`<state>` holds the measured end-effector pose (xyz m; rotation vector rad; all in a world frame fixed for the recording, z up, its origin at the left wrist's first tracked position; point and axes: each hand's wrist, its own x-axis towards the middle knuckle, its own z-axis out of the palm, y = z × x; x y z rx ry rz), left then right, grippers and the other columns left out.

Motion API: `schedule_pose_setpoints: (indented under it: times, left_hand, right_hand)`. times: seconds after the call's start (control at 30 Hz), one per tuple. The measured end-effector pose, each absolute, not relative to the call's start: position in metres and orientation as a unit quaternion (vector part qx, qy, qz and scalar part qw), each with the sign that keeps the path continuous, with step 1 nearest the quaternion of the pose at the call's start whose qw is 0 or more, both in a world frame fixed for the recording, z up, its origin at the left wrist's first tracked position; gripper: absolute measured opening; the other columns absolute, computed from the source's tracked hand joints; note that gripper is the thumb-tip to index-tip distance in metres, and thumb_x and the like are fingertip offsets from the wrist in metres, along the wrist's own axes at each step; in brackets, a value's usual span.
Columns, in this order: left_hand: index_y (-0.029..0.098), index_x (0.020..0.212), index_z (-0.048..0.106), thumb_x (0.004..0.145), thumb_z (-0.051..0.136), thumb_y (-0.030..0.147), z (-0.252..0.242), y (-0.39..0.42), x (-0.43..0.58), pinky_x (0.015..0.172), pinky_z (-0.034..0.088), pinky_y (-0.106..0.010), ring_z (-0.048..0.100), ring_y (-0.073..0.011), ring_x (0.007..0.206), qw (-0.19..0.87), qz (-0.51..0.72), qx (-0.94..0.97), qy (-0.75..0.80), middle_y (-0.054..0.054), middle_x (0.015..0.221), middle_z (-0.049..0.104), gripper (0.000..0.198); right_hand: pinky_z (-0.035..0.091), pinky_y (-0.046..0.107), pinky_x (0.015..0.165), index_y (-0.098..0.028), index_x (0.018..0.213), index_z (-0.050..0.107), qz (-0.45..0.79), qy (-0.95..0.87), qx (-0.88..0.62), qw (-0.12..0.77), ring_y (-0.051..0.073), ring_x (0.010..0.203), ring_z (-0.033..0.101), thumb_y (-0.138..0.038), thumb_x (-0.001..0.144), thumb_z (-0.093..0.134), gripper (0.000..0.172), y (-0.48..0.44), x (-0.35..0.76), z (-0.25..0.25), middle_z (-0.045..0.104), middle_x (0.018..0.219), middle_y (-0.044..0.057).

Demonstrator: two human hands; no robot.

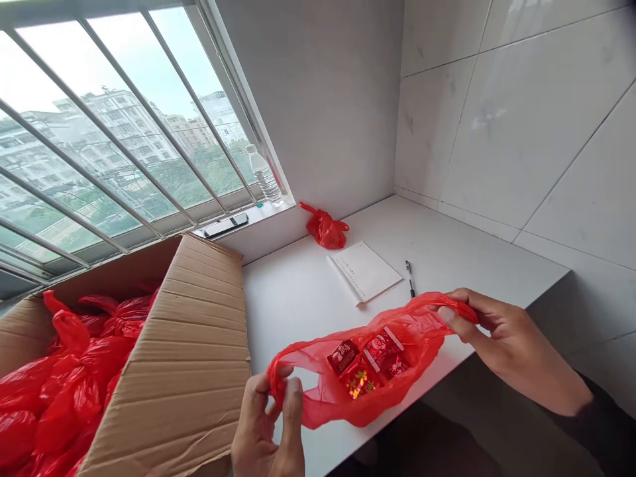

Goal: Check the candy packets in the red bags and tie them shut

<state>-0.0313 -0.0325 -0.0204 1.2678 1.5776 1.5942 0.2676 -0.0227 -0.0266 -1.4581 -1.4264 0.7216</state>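
Note:
I hold a thin red plastic bag (358, 391) stretched between both hands above the front of the white table (447, 258). My left hand (271, 430) pinches its left handle. My right hand (501, 338) grips the right handle. Several small red packets (368, 364) show through the bag's middle.
A large cardboard box (189, 371) full of tied red bags (64, 391) stands at the left. A tied red bag (325, 228), a notepad (365, 271) and a pen (410, 278) lie further back. A water bottle (263, 173) and a phone (226, 225) rest on the windowsill.

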Motion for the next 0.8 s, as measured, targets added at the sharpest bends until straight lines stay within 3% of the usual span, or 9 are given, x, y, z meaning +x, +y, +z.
schedule_pose_setpoints:
  times: [0.17, 0.27, 0.33, 0.47, 0.63, 0.8]
  left_hand:
    - [0.023, 0.099, 0.071, 0.093, 0.077, 0.043, -0.007, -0.011, -0.056, 0.09, 0.049, -0.026, 0.063, -0.0189, 0.102, 0.268, 0.583, 0.544, 0.54, -0.003, 0.106, 0.067, 0.021]
    - [0.024, 0.101, 0.072, 0.094, 0.075, 0.042, -0.01, -0.009, -0.058, 0.101, 0.046, -0.031, 0.062, -0.0221, 0.114, 0.26, 0.605, 0.549, 0.515, -0.005, 0.115, 0.065, 0.02]
    - [0.025, 0.108, 0.073, 0.095, 0.073, 0.041, -0.016, -0.011, -0.057, 0.105, 0.046, -0.035, 0.062, -0.024, 0.119, 0.268, 0.608, 0.555, 0.501, -0.006, 0.121, 0.066, 0.02]
    - [0.031, 0.126, 0.07, 0.095, 0.075, 0.039, -0.031, -0.014, -0.055, 0.113, 0.046, -0.04, 0.061, -0.0263, 0.129, 0.29, 0.614, 0.552, 0.484, -0.007, 0.135, 0.068, 0.032]
    - [0.041, 0.138, 0.062, 0.099, 0.07, 0.035, -0.044, -0.014, -0.05, 0.122, 0.039, -0.047, 0.056, -0.0269, 0.142, 0.326, 0.627, 0.556, 0.439, -0.003, 0.151, 0.063, 0.04]
    - [0.041, 0.138, 0.065, 0.103, 0.064, 0.036, -0.048, -0.007, -0.044, 0.126, 0.032, -0.057, 0.052, -0.0305, 0.148, 0.358, 0.646, 0.514, 0.436, -0.005, 0.148, 0.068, 0.035]
  right_hand:
    - [0.05, 0.032, 0.073, -0.032, 0.105, 0.071, 0.326, -0.534, -0.548, 0.555, 0.018, 0.078, 0.058, -0.058, 0.098, 0.065, 0.027, -0.01, 0.241, -0.022, 0.067, 0.091, -0.001]
    - [0.05, 0.037, 0.092, -0.034, 0.104, 0.074, 0.262, -0.507, -0.55, 0.609, 0.023, 0.103, 0.063, -0.057, 0.097, 0.067, 0.025, -0.004, 0.226, -0.024, 0.069, 0.107, 0.001]
    - [0.047, 0.04, 0.104, -0.036, 0.104, 0.074, 0.221, -0.503, -0.547, 0.631, 0.026, 0.122, 0.06, -0.055, 0.098, 0.066, 0.022, -0.002, 0.22, -0.027, 0.067, 0.122, 0.0]
    - [0.048, 0.043, 0.105, -0.037, 0.106, 0.073, 0.217, -0.508, -0.531, 0.643, 0.028, 0.135, 0.056, -0.053, 0.099, 0.065, 0.019, 0.001, 0.215, -0.031, 0.063, 0.142, -0.001]
    - [0.055, 0.038, 0.087, -0.034, 0.105, 0.069, 0.294, -0.513, -0.487, 0.642, 0.026, 0.115, 0.066, -0.051, 0.101, 0.065, 0.018, 0.007, 0.216, -0.03, 0.071, 0.128, 0.002]
    - [0.057, 0.035, 0.082, -0.032, 0.106, 0.068, 0.333, -0.525, -0.46, 0.634, 0.024, 0.11, 0.068, -0.048, 0.103, 0.063, 0.017, 0.016, 0.215, -0.023, 0.073, 0.11, 0.003]
